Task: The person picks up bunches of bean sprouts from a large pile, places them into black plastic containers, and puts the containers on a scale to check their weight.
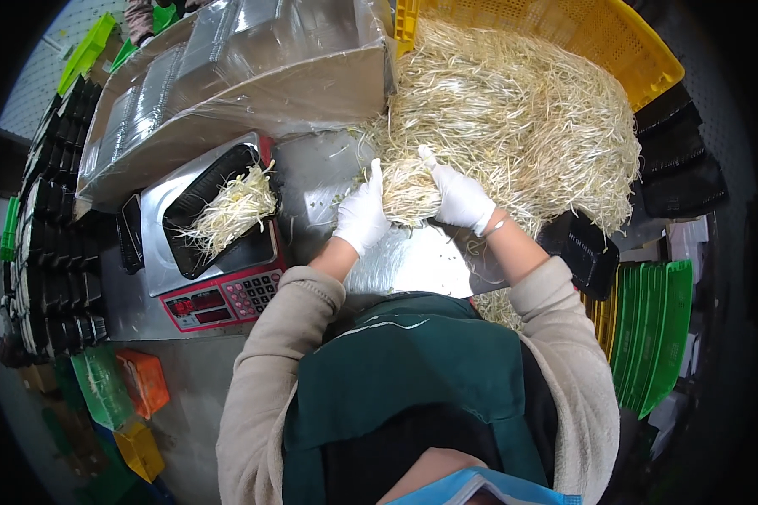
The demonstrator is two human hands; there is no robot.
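Between my two white-gloved hands is a bunch of bean sprouts (410, 192), gripped from both sides just above the metal table (316, 164). My left hand (363, 211) presses on its left side, thumb up. On its right side, my right hand (461, 196) closes in the same way. Behind my right hand lies a large heap of sprouts (511, 120), spilling from a yellow crate (543, 31). To the left, a black plastic tray (192, 208) holding a smaller clump of sprouts (234, 211) rests tilted on a red-and-silver digital scale (211, 303) with a lit display.
A plastic-lined cardboard box (303, 91) of clear plastic containers stands behind the scale. Stacked black trays (57, 252) rise at the far left, with more black trays (679, 164) at the right. Green crates (654, 334) stand at the lower right. Another person's sleeve (140, 19) shows at the top left.
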